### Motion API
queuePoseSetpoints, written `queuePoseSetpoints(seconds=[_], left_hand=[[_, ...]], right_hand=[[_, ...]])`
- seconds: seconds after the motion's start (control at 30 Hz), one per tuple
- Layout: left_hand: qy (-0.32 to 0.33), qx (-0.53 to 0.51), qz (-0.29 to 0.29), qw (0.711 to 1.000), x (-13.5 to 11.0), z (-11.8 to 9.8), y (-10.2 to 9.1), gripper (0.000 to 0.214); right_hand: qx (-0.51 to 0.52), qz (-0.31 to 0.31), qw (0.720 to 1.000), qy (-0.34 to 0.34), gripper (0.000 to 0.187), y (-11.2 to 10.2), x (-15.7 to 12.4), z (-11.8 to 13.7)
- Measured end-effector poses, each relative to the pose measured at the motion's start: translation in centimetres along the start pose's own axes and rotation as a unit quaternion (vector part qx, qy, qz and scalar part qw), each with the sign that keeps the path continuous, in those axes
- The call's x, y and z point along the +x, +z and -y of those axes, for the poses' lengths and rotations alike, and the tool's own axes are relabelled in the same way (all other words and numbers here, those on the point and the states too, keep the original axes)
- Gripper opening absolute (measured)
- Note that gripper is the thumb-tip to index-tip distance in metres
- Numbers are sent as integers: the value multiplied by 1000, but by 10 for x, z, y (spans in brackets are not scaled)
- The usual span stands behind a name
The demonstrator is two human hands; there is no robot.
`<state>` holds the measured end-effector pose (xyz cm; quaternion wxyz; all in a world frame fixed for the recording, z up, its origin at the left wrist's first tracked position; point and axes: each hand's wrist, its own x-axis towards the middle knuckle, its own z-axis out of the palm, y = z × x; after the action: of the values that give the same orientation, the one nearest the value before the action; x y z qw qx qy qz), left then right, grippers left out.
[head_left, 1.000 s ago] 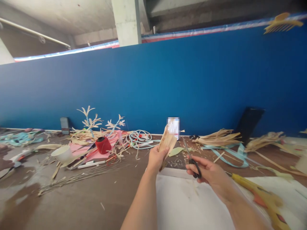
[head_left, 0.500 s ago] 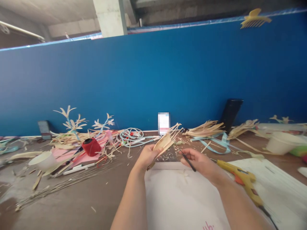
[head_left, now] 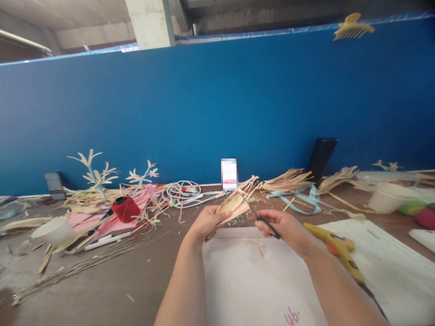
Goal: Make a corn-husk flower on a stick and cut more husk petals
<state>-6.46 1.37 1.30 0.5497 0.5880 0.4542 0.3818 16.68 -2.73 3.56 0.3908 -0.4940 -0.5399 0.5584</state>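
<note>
The left hand (head_left: 203, 222) pinches a dried husk piece (head_left: 234, 206) between thumb and fingers, holding it just above the far edge of the white paper sheet (head_left: 251, 276). The husk's long axis runs from low at the left, by the palm, up and to the right, and its frayed tip points away toward the blue wall (head_left: 217, 108). The right hand (head_left: 287, 227) is closed through the black handles of the scissors (head_left: 263, 220). The blades slant up and to the left and meet the husk's right edge; I can't tell how far they are parted.

A yellow glue gun (head_left: 335, 244) lies on the paper just right of that wrist. Beyond the husk tip are a heap of husk strips (head_left: 288, 179) and a coil of pale blue cord (head_left: 185, 192). Well off to the left on the brown table (head_left: 102, 285) sit a red thread spool (head_left: 125, 208) and a white cup (head_left: 53, 230).
</note>
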Motion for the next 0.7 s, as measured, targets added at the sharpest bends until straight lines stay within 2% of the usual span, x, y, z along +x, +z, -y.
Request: queuePoseSetpoints(seconds=[0.33,0.47,0.7], left_hand=[[11,-42,0,999,-3,-7,3,43],[8,-24,-28,999,-1,-4,3,47],[-20,29,-23,999,0,-3,1,50]], right_hand=[[-54,-58,996,-29,46,7,3,2],[-43,-49,998,-17,47,5,6,-4],[-7,-19,1000,-6,46,3,8,-11]])
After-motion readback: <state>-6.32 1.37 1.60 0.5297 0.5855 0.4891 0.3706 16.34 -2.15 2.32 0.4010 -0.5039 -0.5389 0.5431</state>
